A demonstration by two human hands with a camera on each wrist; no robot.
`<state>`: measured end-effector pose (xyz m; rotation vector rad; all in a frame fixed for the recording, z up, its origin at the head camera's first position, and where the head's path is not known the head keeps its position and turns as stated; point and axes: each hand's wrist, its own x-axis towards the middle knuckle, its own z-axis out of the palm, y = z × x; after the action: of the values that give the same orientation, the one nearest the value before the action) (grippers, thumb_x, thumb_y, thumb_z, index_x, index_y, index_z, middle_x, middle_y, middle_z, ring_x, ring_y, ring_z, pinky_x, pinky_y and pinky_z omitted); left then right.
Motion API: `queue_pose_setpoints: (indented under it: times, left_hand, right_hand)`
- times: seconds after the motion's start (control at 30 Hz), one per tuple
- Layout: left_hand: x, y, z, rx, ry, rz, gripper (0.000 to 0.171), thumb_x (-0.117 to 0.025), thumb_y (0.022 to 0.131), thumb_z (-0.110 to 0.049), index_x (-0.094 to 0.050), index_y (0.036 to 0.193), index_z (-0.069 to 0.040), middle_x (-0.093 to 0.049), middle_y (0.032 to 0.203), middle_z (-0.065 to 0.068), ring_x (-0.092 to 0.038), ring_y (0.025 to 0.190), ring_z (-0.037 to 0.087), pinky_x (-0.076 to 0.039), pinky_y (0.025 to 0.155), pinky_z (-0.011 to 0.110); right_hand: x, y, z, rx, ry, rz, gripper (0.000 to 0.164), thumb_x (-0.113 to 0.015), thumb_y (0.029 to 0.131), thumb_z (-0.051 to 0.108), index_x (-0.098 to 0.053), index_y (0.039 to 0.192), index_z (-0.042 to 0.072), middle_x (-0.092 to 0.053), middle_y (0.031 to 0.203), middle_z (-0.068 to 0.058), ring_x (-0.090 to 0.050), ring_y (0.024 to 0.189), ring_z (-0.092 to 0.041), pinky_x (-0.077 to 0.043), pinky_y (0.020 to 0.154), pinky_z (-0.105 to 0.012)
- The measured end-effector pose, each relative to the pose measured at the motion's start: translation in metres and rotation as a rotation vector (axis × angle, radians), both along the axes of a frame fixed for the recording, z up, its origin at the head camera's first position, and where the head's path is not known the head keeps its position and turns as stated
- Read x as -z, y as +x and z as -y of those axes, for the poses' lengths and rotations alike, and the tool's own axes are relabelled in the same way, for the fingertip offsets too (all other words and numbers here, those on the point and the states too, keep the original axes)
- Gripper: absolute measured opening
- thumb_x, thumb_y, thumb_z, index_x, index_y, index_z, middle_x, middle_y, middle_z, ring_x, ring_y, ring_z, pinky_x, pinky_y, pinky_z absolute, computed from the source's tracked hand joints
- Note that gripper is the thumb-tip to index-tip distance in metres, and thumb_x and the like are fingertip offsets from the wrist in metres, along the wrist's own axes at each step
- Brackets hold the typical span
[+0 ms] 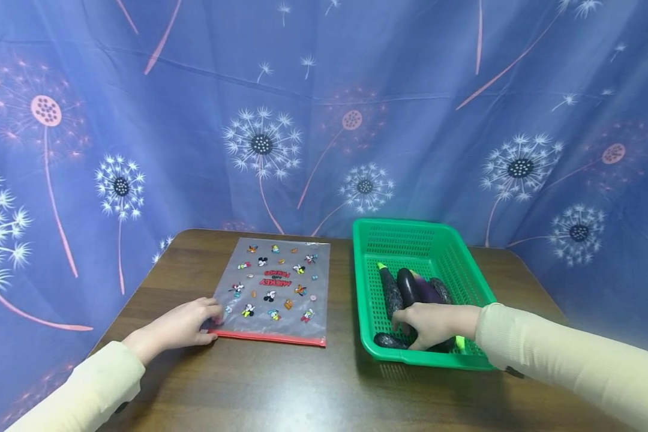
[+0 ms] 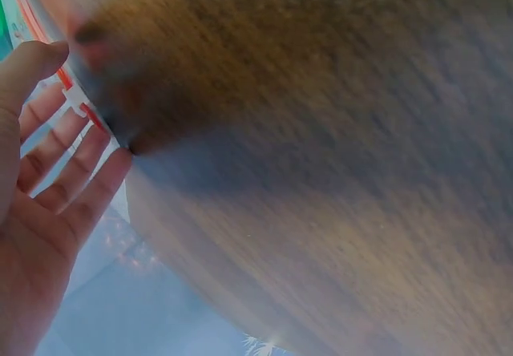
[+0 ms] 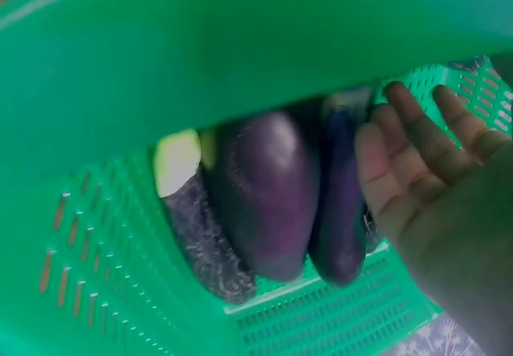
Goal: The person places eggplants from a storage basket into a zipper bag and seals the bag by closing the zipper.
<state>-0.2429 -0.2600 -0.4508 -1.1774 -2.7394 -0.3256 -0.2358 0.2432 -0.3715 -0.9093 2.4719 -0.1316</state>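
At the near left corner of a clear zip bag with cartoon prints is my left hand. In the left wrist view the fingers extend to the bag's edge, close to the white slider on its red zip strip; the bag lies flat. My right hand reaches into a green basket, over the vegetables. From the right wrist, its spread fingers are beside a slim purple eggplant. Next to that lie a fat eggplant and a rough dark vegetable with a yellow-green end.
Bag and basket stand on a brown wooden table. Behind it hangs a blue curtain with dandelion prints. Another rough dark vegetable lies along the basket's left side, and a dark vegetable end shows by the near wall.
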Motion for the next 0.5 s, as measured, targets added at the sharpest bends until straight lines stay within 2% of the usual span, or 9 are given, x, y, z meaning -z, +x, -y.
queue_pose_setpoints:
  times: [0.17,0.4,0.5]
  left_hand:
    - [0.0005,-0.0041,0.0021,0.016,0.008,-0.009,0.024,-0.079,0.069,-0.021,-0.056,0.071,-0.020,-0.049,0.072,-0.011,-0.046,0.066,0.004,-0.041,0.059,0.022]
    - [-0.0044,-0.0074,0.0047,0.031,0.049,0.069,0.025,-0.080,0.069,-0.022,-0.056,0.070,-0.019,-0.051,0.070,-0.011,-0.048,0.064,0.004,-0.041,0.059,0.021]
    - [-0.0054,-0.0061,0.0061,0.044,0.078,0.078,0.025,-0.080,0.070,-0.020,-0.055,0.068,-0.020,-0.051,0.069,-0.012,-0.049,0.064,0.004,-0.040,0.059,0.020]
  right_hand:
    - [0.0064,0.0004,0.0024,0.035,0.045,0.022,0.037,-0.077,0.075,0.018,-0.060,0.108,0.020,-0.061,0.082,0.007,-0.056,0.070,-0.004,-0.048,0.064,-0.023]
    - [0.0064,0.0019,0.0076,0.035,0.078,0.032,0.034,-0.074,0.077,0.011,-0.060,0.107,0.016,-0.055,0.074,0.008,-0.049,0.062,-0.004,-0.045,0.059,-0.022]
    - [0.0067,0.0020,0.0098,0.033,0.086,0.034,0.034,-0.073,0.076,0.008,-0.060,0.106,0.017,-0.052,0.071,0.008,-0.047,0.060,-0.005,-0.044,0.057,-0.022]
